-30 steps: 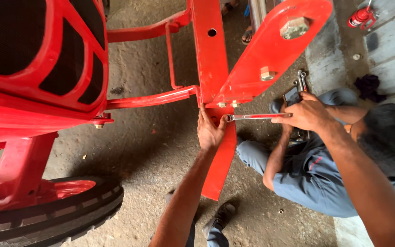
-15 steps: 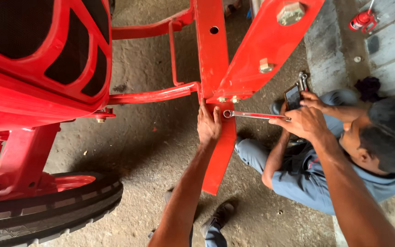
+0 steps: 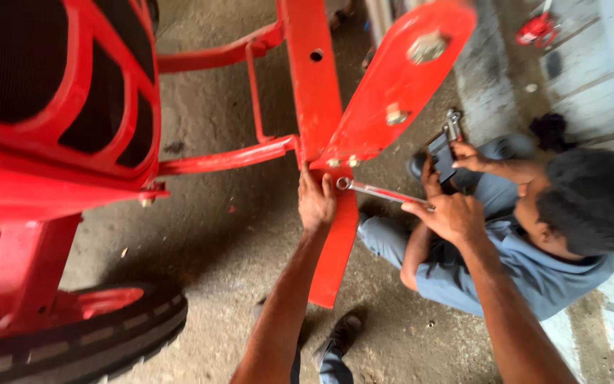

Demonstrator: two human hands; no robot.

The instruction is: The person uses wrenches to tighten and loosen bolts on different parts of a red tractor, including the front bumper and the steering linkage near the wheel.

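Under red bracket [image 3: 392, 92]: wrench [image 3: 381, 192] ring end on bolt beside left hand [image 3: 316, 203] fingers. Right hand [image 3: 453, 217] fingers clamped on shaft's far end. Left hand fingers flat, together, bracing red bar [image 3: 335, 249]. Wrench: stiff steel, likely light, smooth; grip far end for leverage.

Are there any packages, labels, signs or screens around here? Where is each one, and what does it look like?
Dark flat rectangular object: held by the crouching person in the blue shirt, right of the red plate; it may be a phone or a case, too blurred to tell, and no lit screen shows.
Small red object: on the floor at the top right, rounded; too blurred to say whether it is a package.
No labels or signs are visible.
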